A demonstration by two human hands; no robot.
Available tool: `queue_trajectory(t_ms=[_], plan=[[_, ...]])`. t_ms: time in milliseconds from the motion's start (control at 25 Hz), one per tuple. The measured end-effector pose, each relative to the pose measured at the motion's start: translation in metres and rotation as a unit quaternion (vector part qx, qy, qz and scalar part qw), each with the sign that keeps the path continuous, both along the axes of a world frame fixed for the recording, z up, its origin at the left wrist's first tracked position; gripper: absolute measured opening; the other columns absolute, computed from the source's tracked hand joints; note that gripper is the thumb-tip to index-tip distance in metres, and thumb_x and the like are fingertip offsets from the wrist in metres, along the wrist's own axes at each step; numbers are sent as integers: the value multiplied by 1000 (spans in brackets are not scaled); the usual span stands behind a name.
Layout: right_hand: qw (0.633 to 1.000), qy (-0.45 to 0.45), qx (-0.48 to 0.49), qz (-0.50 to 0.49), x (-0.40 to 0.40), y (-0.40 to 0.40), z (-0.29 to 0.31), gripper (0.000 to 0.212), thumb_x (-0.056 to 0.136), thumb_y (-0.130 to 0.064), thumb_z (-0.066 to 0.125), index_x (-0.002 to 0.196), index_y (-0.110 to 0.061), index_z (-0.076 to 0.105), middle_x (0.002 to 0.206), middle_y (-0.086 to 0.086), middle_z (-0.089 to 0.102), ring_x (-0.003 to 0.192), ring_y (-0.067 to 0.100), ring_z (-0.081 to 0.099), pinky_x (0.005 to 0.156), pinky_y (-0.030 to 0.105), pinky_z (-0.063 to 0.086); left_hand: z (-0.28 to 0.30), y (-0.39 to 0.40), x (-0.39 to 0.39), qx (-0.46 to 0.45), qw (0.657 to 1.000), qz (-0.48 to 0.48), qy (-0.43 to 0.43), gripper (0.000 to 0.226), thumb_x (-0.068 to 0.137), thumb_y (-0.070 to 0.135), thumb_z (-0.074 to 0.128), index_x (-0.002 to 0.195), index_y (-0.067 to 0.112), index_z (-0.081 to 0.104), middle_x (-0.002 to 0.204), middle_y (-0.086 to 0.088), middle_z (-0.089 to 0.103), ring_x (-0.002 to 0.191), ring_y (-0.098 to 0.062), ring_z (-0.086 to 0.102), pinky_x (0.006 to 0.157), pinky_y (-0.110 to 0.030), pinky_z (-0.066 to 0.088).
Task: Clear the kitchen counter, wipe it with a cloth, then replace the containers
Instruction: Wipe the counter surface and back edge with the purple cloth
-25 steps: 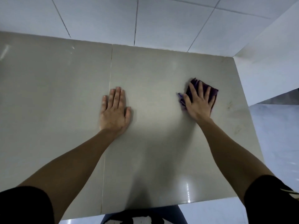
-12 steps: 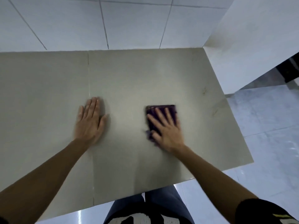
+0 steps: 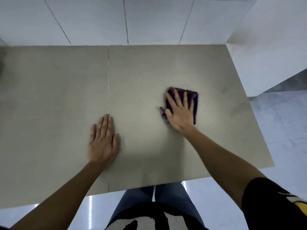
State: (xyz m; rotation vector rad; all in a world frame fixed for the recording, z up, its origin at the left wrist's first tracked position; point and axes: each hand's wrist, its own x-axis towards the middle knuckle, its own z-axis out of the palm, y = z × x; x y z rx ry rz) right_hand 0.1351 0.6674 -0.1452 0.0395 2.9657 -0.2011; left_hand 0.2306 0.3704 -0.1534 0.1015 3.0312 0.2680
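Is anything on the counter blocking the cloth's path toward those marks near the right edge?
Nothing visible does. The right hand presses flat on the purple cloth, and bare counter lies between it and the faint marks to the right.

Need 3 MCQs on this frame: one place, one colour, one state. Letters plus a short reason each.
1. Where does the cloth lie on the counter?
A. right of the seam
B. left of the seam
C. on the floor

2. What colour is the cloth?
A. white
B. purple
C. yellow

3. How is the left hand placed?
A. curled into a fist
B. pinching the cloth
C. flat on the counter

Key:
1 A: it lies under the right hand, right of the seam.
2 B: its visible folds are dark purple.
3 C: straight fingers, palm down, holding nothing.
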Motion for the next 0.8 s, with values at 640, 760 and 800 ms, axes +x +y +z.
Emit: queue_trajectory(t_ms=[640,760,800], plan=[[940,57,29,336,138,22,-1,73,83,-49,43,152,-39,23,160,-7,22,149,29,17,118,54,11,2,1,0,9,1000,1,2,68,92,37,10,154,9,7,163,-5,6,151,-18,2,123,-43,2],[979,21,49,197,112,78,6,75,81,-54,35,151,-45,9,162,-10,14,151,27,14,116,56,15,1,1,1,20,1000,2,0,67,93,37,12,154,9,8,163,-6,7,151,-18,2,123,-43,2],[990,12,42,134,95,79,7,73,83,-56,32,151,-46,8,163,-10,13,151,26,10,116,57,14,1,2,0,21,1000,2,3,67,93,37,12,154,9,8,163,-6,7,151,-18,3,123,-43,2]])
